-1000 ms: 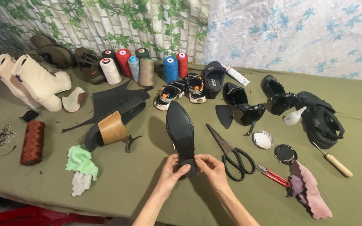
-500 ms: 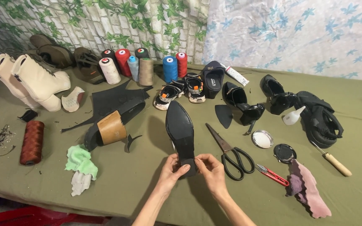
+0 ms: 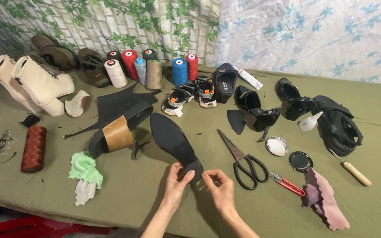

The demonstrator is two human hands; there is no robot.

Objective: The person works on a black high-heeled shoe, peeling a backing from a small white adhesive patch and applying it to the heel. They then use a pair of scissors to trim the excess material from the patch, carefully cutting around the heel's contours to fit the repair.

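A black shoe sole (image 3: 173, 142) lies flat on the green cloth, its toe pointing away from me. My left hand (image 3: 176, 183) pinches its near heel end with thumb and fingers. Just right of the heel, my right hand (image 3: 219, 188) has its fingertips pinched together at the sole's edge. I cannot tell whether it grips the sole or something small. A black shoe with a tan band (image 3: 115, 132) lies to the left of the sole.
Black-handled scissors (image 3: 243, 161) and red snips (image 3: 289, 184) lie to the right, beside a pink rag (image 3: 325, 200). Thread spools (image 3: 148, 70), cream boots (image 3: 38, 83), sandals (image 3: 190, 94) and black heels (image 3: 256, 108) fill the back. A green rag (image 3: 84, 169) and brown spool (image 3: 34, 149) lie left.
Both hands stay at the sole's heel. My right hand has drawn slightly right and closed into a pinch.
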